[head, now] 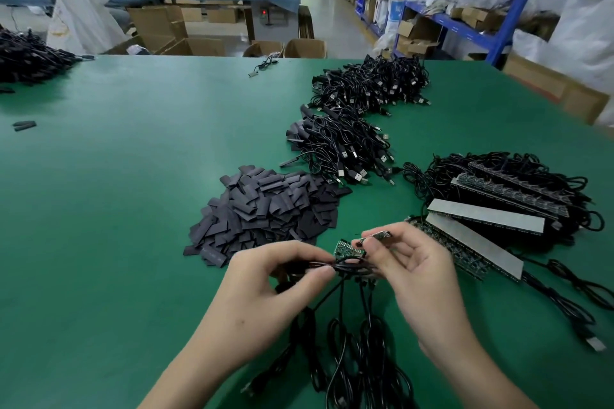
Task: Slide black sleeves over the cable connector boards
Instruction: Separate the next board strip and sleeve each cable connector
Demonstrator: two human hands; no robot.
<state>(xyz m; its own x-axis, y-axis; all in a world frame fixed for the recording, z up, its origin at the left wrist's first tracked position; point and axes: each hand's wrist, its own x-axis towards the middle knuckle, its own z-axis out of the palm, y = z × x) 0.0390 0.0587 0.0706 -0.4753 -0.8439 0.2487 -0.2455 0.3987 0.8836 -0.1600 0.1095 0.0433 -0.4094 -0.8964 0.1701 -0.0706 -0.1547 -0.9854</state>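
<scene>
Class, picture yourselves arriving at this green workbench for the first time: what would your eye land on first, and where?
Nearest the camera, the left hand grips a bunch of black cables while the right hand pinches a small connector board. Just beyond, mid-table, lies a big pile of black sleeves, with heaps of USB cables trailing toward the far right.

Sleeves (265, 209) lie left of board strips (498, 209); cable heaps (349, 143) behind, on table (116, 209).

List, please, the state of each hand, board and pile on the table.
Left hand, pinching black cables.
Right hand, pinching a small board.
Green board, bare, no sleeve on.
Sleeve pile, loose heap, untouched.
Cable pile, tangled.
Board strips, stacked, bare.
</scene>
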